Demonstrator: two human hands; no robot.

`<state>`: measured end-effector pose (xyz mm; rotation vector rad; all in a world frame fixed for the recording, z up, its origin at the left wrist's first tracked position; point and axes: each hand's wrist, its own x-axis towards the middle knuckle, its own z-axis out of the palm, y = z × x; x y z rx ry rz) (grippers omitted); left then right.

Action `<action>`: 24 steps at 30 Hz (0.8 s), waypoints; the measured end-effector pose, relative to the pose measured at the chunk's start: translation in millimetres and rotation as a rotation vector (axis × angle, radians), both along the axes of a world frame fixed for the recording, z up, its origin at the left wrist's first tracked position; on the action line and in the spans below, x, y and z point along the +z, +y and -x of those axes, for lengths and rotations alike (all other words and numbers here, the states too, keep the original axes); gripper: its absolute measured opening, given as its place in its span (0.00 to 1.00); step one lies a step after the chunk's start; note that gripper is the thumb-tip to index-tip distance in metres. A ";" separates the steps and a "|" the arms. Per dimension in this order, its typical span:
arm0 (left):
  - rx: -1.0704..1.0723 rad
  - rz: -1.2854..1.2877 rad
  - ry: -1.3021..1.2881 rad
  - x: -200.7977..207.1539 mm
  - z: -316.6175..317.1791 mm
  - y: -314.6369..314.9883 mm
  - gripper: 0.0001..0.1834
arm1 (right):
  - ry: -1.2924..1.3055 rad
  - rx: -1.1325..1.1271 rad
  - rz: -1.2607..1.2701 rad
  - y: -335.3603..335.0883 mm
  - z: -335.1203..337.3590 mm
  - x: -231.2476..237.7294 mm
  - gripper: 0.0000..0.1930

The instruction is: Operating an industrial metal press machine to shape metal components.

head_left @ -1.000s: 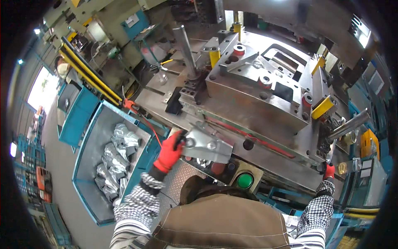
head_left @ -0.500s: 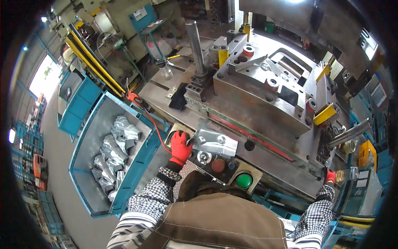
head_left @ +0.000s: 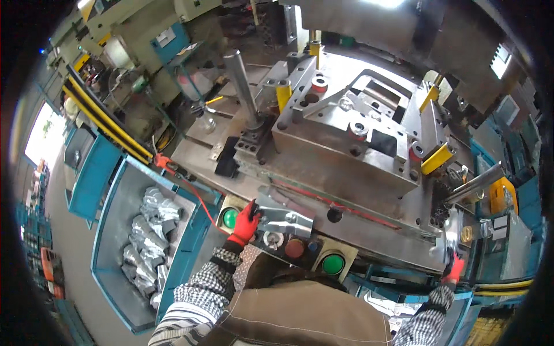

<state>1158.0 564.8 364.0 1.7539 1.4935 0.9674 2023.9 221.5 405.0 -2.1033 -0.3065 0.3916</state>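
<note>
My left hand point(head_left: 244, 226), in a red glove with dark fingertips, is closed on the left end of a shiny formed sheet-metal part point(head_left: 292, 218). That part lies over the press bed's front edge, just above the control box. Far to the right, my right hand point(head_left: 455, 267), gloved alike, is closed on the lower end of a second sheet-metal part point(head_left: 454, 230), which stands steeply tilted beside a steel post. Between the hands sits the control box with a dull red button point(head_left: 294, 248) and a green button point(head_left: 332, 264); another green button point(head_left: 230, 218) is beside my left hand.
A large steel die point(head_left: 340, 157) with guide posts and yellow blocks fills the press bed. At left stands a blue bin point(head_left: 109, 254) with several formed metal parts point(head_left: 144, 233). A red air gun point(head_left: 163, 162) with its hose hangs over the bin's corner. A black item point(head_left: 227, 157) lies by the die.
My right hand has brought a metal part into view at the right. My left hand has shifted on its part, uncovering the left green button. The whole view has turned slightly.
</note>
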 end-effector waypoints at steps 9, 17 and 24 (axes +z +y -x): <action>-0.028 -0.034 0.105 11.7 4.0 -6.4 0.34 | -0.058 0.447 -0.098 -120.6 201.5 90.7 0.30; -0.081 -0.005 -0.029 13.1 10.7 -0.1 0.36 | 0.212 0.786 -0.546 217.1 320.1 253.5 0.24; -0.003 -0.091 -0.204 32.6 41.8 -31.7 0.35 | 0.186 1.300 -0.255 460.9 265.7 296.7 0.17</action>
